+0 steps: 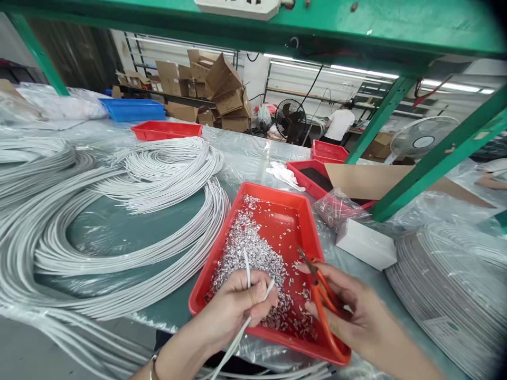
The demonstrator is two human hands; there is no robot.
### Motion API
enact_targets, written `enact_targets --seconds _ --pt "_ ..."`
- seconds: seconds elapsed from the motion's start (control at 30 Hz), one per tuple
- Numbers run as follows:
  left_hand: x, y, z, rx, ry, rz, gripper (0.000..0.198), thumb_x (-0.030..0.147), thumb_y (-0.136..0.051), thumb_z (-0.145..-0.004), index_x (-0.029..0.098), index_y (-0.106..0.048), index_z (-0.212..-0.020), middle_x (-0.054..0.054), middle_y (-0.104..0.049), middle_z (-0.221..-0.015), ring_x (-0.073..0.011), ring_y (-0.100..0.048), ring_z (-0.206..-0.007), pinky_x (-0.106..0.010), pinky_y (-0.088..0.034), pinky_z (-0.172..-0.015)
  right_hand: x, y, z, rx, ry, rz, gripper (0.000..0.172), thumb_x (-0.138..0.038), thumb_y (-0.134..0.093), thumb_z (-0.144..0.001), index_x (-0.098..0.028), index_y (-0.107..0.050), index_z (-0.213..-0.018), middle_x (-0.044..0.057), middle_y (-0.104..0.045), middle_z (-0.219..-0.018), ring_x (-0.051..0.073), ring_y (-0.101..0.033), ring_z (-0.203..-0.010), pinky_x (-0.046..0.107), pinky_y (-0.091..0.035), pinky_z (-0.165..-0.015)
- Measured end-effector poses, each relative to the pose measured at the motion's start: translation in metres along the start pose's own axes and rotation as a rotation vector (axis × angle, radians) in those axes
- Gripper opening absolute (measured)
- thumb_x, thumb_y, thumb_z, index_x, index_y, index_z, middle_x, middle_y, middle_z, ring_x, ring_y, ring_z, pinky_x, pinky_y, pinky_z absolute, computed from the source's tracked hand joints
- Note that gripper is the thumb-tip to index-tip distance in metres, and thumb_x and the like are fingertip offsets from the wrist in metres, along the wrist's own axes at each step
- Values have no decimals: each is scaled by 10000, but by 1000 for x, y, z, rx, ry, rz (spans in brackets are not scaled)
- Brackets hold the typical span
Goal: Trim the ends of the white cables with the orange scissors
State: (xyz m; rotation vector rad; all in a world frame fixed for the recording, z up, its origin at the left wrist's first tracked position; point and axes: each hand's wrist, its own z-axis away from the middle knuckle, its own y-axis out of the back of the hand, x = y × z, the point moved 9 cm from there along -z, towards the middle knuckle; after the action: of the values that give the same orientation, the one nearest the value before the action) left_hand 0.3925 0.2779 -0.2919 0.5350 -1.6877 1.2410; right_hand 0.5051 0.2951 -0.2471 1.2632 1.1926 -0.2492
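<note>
1. Left hand (241,306) has its fingers pinched on a white cable (247,272), right over the near end of the red tray (222,253) of silver bits.
2. Right hand (356,311) has its fingers wrapped on orange snips (322,301), just beside.
3. The table (119,227) is plastic-covered, with white cable coils (130,221) crowding the left.
4. A white box (366,244) and green frame post (435,158) sit on the right.
</note>
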Motion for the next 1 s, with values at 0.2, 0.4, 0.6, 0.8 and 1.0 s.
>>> enact_targets --seconds 0.2,0.4,0.6,0.8,1.0 --pt "5 0 1 95 -86 -241 352 422 -453 -865 124 -461 -676 30 -358 -494 -66 -264 -465 -233 -199 -483 -3 -18 -3 374 -153 -445 192 -261 -709 -629 -157 -549 -654 -29 -403 -534 93 -385 -496 198 -335 -472" --pt "10 0 5 131 -158 -448 348 402 -403 -890 121 -480 -701 14 -408 -537 -82 -355 -530 -230 -288 -561 1 -19 4 546 -175 -544 153 -188 -763 -554 -168 -631 -628 -43 -448 -477 58 -360 -442 161 -314 -440" --pt "9 0 6 149 -143 -536 356 390 -369 -901 131 -457 -674 3 -417 -555 -88 -356 -539 -236 -287 -557 -5 -16 5 550 -121 -572 144 -117 -753 -560 -197 -645 -611 -58 -483 -466 43 -380 -443 114 -329 -448" --pt "7 2 9 153 -132 -626 346 369 -354 -910 133 -479 -691 -5 -449 -594 -92 -406 -584 -232 -329 -599 -16 -18 -5 323 48 -467 160 -30 -677 -635 -181 -623 -643 -63 -429 -448 37 -333 -399 98 -315 -401" --pt "5 4 11 205 -135 -535 301 389 -455 -866 120 -535 -758 -21 -516 -652 -91 -452 -614 -218 -357 -593 -19 -14 0 425 81 -457 106 -98 -643 -688 -175 -578 -655 -65 -337 -464 34 -266 -403 108 -243 -376"
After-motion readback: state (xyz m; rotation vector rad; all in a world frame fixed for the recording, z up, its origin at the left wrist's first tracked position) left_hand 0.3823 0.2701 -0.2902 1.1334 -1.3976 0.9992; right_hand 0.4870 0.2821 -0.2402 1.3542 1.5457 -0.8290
